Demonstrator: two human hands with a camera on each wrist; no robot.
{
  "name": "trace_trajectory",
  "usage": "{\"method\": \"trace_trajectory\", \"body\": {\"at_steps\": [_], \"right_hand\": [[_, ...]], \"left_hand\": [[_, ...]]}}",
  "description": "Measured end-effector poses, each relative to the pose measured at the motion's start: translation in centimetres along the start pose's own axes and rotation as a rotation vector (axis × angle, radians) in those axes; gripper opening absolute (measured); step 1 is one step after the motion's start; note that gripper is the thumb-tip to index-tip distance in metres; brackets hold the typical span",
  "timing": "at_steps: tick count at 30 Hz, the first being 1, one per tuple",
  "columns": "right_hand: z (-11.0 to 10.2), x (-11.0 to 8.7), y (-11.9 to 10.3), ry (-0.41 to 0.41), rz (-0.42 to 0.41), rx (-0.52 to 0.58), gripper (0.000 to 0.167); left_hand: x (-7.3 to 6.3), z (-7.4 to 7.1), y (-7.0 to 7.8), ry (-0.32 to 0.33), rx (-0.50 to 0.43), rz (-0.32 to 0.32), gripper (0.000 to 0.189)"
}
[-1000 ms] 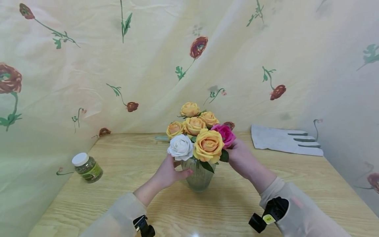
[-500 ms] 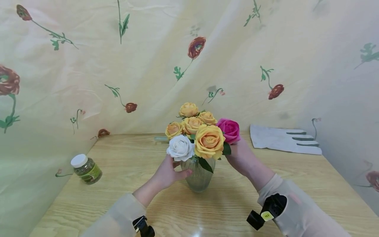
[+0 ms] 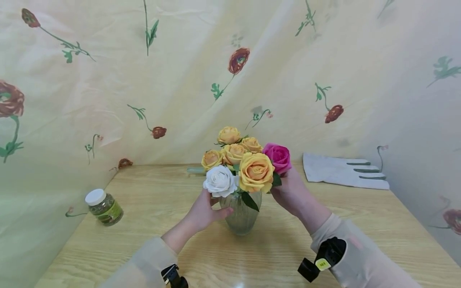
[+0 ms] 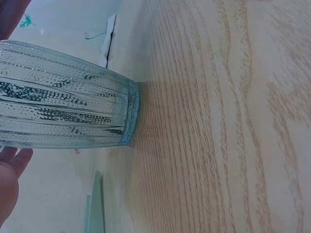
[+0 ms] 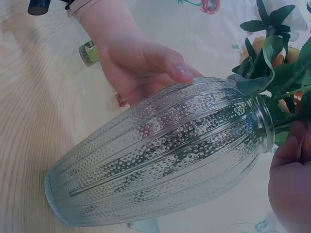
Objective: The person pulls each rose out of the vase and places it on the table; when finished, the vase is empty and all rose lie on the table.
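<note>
In the head view a clear ribbed glass vase (image 3: 242, 220) stands upright on the table. My left hand (image 3: 202, 214) holds its upper left side, thumb in front and fingers behind. Several yellow roses (image 3: 256, 172) and a white rose (image 3: 220, 181) stick out of its mouth. At the right of the bunch, my right hand (image 3: 295, 198) grips a pink rose (image 3: 277, 158) just under its bloom. The right wrist view shows that right hand (image 5: 291, 179) beside the neck of the vase (image 5: 160, 150), its fingertips at the green stems. The vase base rests on wood in the left wrist view.
To the left stands a small jar (image 3: 104, 208) with a white lid and green label. A flat white glove-shaped piece (image 3: 342, 171) lies at the back right. Behind the flowers is a pale blue-green object (image 3: 195, 170). Flower-printed cloth (image 3: 187, 80) hangs behind the table (image 3: 151, 196).
The pink rose has shifted outward to the right, and its bloom now faces forward, clear of the large yellow rose. My right hand moved slightly with it. My left hand stays on the vase.
</note>
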State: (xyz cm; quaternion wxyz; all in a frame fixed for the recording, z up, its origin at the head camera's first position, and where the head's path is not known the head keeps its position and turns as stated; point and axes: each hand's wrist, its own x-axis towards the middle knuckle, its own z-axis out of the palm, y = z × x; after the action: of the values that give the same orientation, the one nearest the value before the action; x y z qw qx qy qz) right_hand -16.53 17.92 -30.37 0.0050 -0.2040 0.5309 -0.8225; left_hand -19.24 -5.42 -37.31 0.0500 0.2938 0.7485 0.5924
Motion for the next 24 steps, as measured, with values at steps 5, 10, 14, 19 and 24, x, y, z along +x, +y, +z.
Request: {"method": "trace_trajectory", "body": {"at_steps": [5, 10, 14, 19, 24], "right_hand": [[-0.19, -0.31, 0.17, 0.016, 0.012, -0.006, 0.034], [-0.30, -0.46, 0.18, 0.074, 0.041, -0.036, 0.029], [-0.35, -0.28, 0.10, 0.096, 0.039, -0.057, 0.032], [-0.18, -0.05, -0.11, 0.098, 0.055, -0.033, 0.039], [0.07, -0.01, -0.07, 0.107, 0.025, 0.051, 0.030]], "left_hand": [[-0.06, 0.04, 0.11, 0.001, -0.003, -0.010, 0.076], [-0.06, 0.07, -0.02, 0.011, 0.005, -0.034, 0.078], [-0.04, 0.02, -0.16, 0.011, 0.007, -0.039, 0.079], [-0.01, 0.00, -0.16, 0.009, 0.001, -0.031, 0.078], [-0.05, 0.09, -0.15, 0.010, -0.002, -0.014, 0.079]]}}
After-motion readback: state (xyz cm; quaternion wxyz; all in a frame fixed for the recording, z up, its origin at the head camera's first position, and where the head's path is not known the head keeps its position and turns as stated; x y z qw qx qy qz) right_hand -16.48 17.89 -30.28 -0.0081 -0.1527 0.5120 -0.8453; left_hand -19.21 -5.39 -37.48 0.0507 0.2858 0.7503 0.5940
